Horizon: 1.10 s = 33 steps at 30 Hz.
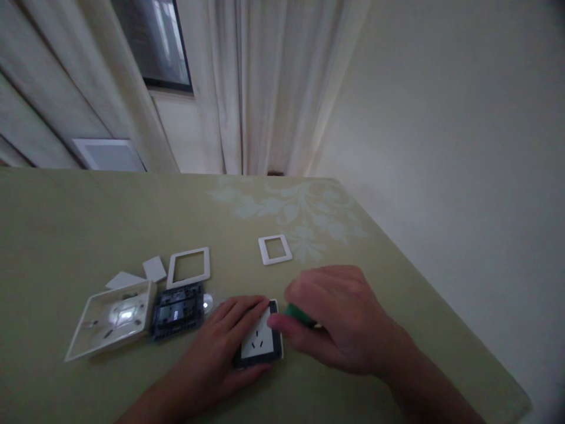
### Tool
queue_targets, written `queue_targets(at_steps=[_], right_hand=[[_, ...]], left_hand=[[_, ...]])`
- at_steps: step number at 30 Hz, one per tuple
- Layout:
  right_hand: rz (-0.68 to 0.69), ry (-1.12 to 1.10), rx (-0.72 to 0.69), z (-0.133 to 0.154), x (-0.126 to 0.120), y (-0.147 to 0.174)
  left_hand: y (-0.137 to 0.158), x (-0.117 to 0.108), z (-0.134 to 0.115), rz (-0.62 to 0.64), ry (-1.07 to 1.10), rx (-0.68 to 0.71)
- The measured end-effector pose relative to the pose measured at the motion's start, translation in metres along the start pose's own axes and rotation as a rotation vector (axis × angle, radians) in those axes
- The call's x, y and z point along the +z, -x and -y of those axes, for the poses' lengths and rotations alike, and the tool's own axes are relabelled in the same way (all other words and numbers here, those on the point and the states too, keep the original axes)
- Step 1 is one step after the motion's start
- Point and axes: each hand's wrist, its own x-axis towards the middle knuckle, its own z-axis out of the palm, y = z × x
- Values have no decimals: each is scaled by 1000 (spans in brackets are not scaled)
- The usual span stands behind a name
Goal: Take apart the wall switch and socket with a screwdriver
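Note:
My left hand (229, 341) lies over a wall socket (258, 343) with a white face and dark surround, its fingers and thumb gripping the socket's edges on the table. Closed in a fist, my right hand (339, 321) holds a green-handled screwdriver (298, 314) at the socket's right edge. Most of the tool, tip included, is hidden by the hand. Just beyond both hands lies a small white square frame (263, 251). Left of my left hand a dark switch module (178, 312) rests against a white back box (83, 333).
A larger white frame (206, 263) lies behind the module, near two white cover plates (154, 268). A round clear object (208, 302) sits beside the module. The green tablecloth (110, 218) ends at a wall (463, 147) on the right; curtains (282, 88) hang behind.

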Motion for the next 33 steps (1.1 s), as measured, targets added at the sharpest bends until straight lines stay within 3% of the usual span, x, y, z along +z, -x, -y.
queue_targets(at_steps=[3,6,10,16,21,27,33], right_hand=[[125,-76,-118,2,-6,-1],[172,-77,-48,-1,-14,-1],[66,41,116,-8,-10,0],[236,-210,13,3,-14,2],[113,-34,149,-4,-13,2],[226,-181,23,0,-14,2],[65,85,119,-5,-12,2]], left_hand=[[1,1,0,5,2,2],[2,2,2,10,-1,-5],[3,3,3,14,1,-22],[1,2,1,42,5,-23],[1,3,2,24,8,-27],[2,3,2,20,-15,-14],[-1,0,0,-15,3,-9]])
